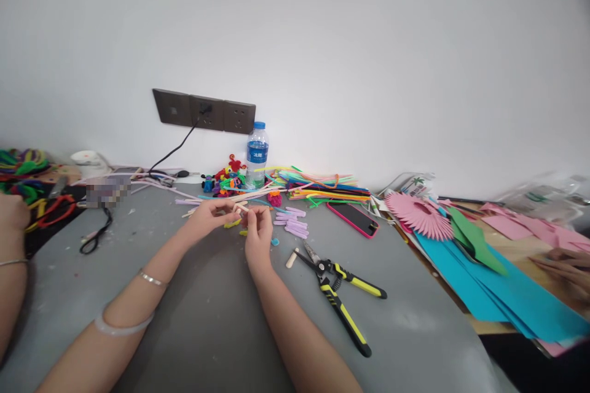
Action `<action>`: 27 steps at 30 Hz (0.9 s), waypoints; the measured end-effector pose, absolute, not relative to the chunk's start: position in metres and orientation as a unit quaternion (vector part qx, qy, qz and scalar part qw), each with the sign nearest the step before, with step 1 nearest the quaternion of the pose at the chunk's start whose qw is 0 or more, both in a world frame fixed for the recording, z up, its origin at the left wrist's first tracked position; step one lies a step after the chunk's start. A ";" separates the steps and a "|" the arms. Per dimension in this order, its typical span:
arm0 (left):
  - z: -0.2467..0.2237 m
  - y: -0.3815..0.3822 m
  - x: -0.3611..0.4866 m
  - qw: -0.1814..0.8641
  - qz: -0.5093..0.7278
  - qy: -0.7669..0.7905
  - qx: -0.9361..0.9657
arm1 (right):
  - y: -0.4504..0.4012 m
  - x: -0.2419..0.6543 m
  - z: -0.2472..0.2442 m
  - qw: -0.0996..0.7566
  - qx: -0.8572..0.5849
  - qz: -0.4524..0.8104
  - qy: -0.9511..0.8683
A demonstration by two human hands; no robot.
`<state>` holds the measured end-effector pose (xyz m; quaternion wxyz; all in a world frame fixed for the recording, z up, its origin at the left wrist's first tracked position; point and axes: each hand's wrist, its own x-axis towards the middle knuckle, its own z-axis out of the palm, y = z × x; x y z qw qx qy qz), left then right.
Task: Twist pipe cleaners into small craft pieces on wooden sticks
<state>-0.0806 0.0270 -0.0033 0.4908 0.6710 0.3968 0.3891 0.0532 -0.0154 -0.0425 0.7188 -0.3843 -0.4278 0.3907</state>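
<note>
Near the middle of the grey table point(193, 295), my left hand point(212, 215) pinches a small cream pipe cleaner piece point(240, 208). Close on its right, my right hand point(259, 228) is closed on the same piece, its fingertips almost touching the left ones. Short yellow-green pieces point(233, 223) lie behind and between the hands. Right of my right hand are several folded lilac pieces point(292, 222) and a small teal piece point(275, 242). Black-and-yellow shears point(338, 282) lie with spread handles on the right, beside a folded cream piece point(292, 258).
A water bottle point(257, 156), colourful pipe cleaners point(322, 187) and small figures point(228, 178) line the wall. A phone point(354, 220) lies right of centre. Coloured paper point(488, 282) and another person's hand point(565, 267) are at right; another person's arm point(11, 270) is at left.
</note>
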 end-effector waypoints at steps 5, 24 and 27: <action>0.000 0.026 -0.082 0.475 0.375 0.393 0.692 | -0.016 0.053 -0.042 0.722 -0.367 0.397 -0.431; 0.001 0.021 -0.074 0.590 0.394 0.385 0.591 | -0.014 0.055 -0.041 0.729 -0.379 0.380 -0.425; -0.001 0.020 -0.071 0.621 0.421 0.378 0.542 | -0.015 0.054 -0.040 0.727 -0.374 0.376 -0.436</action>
